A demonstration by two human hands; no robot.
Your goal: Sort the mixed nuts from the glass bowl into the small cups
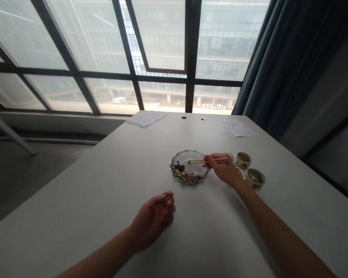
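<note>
A clear glass bowl with a scalloped rim (pixel 173 170) sits on the white table. Small dark pieces (pixel 179 168) lie at its left side, and yellowish-brown pieces (pixel 188 176) lie along its near side. My right hand (pixel 220 168) grips a pair of wooden chopsticks (pixel 195 161), whose tips are over the bowl. Something dark shows at the tips, too small to name. My left hand (pixel 158 216) rests on the table in front of the bowl, its fingers loosely curled in, with nothing seen in it.
Two small cups with dark characters, a farther cup (pixel 243 160) and a nearer cup (pixel 255 179), stand right of my right hand. White dishes (pixel 241 173) are partly hidden behind that hand. Papers lie at the far left (pixel 146 119) and far right (pixel 238 127) of the table (pixel 104 185).
</note>
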